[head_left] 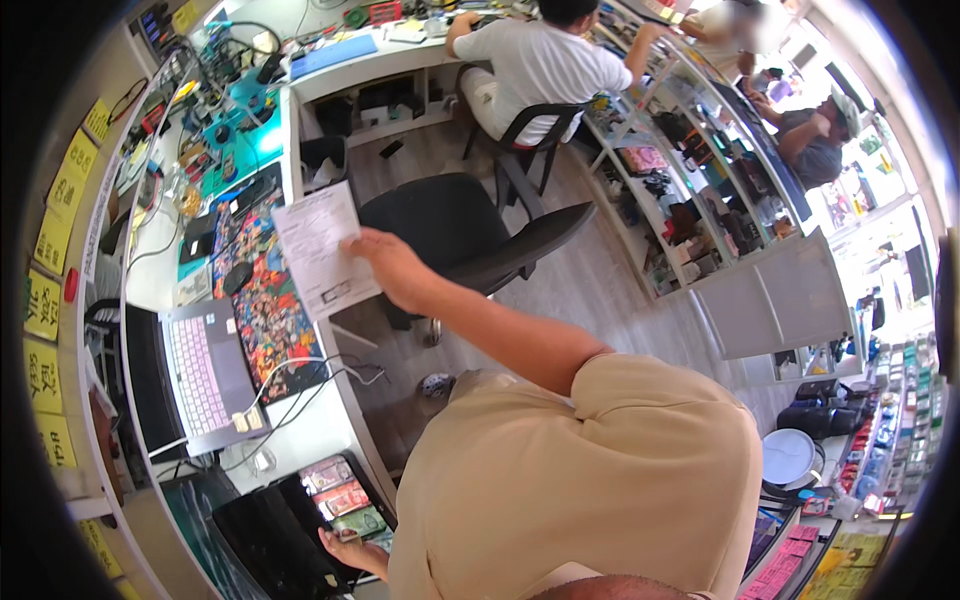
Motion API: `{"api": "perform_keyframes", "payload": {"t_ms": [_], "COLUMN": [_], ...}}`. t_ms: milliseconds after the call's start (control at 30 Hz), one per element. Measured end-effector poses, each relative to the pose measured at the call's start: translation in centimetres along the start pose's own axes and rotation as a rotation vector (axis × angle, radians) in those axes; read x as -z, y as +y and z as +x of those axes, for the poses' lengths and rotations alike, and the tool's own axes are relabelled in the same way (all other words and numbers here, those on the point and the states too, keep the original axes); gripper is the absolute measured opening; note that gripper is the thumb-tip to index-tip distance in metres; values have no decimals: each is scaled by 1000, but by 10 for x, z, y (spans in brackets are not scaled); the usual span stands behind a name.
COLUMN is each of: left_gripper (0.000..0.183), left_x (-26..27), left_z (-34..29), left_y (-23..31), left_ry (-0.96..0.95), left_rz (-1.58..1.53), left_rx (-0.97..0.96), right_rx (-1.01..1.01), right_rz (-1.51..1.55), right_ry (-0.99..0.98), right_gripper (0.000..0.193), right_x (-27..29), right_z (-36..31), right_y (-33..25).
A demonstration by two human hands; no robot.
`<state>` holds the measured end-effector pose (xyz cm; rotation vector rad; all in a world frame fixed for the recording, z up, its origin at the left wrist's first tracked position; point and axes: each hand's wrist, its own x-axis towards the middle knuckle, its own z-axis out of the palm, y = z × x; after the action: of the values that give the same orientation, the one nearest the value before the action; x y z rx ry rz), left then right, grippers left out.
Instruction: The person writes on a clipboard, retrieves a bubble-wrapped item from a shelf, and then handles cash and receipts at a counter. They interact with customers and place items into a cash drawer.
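Note:
My right hand [392, 268] is closed on the edge of a white printed sheet of paper [318, 250], held up over the edge of the desk. The sheet carries small print and a dark outlined drawing near its lower end. Down at the lower left, my left hand [357, 553] rests beside a black cash drawer [368, 478], its fingers partly stretched out. Banknotes [340, 498] in pink, red and green lie in the drawer's compartments. A shiny black panel [270, 535] adjoins the drawer, next to my left fingertips.
A laptop [205, 365] and colourful desk mat [270, 320] lie on the white desk, with loose cables [340, 372]. Black chairs [450, 225] stand close by. A seated person [540, 65] works beyond, and others stand past the glass shelves [680, 180]. Yellow notes [45, 300] line the left wall.

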<state>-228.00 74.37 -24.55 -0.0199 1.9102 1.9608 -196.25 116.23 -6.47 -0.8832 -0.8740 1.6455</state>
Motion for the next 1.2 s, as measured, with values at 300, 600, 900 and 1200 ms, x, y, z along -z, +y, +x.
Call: {"api": "perform_keyframes", "payload": {"t_ms": [300,600,900,1200], "left_gripper": [39,34,33,30], "left_x": [-31,-84,-242,-352], "left_z": [-13,-36,-92,-213], "left_y": [11,50,76,103], "left_ry": [-88,-138,-844,-1415], "left_rz": [-35,-94,120,1], "left_rx": [1,10,38,157], "right_rx": [-54,-39,91,196], "right_rz": [49,53,-54,7], "right_ry": [-1,27,206,370], "right_gripper": [42,45,49,49], "right_x": [11,21,59,114], "right_z": [7,8,-83,-177], "right_y": [-22,-37,-76,-107]}}
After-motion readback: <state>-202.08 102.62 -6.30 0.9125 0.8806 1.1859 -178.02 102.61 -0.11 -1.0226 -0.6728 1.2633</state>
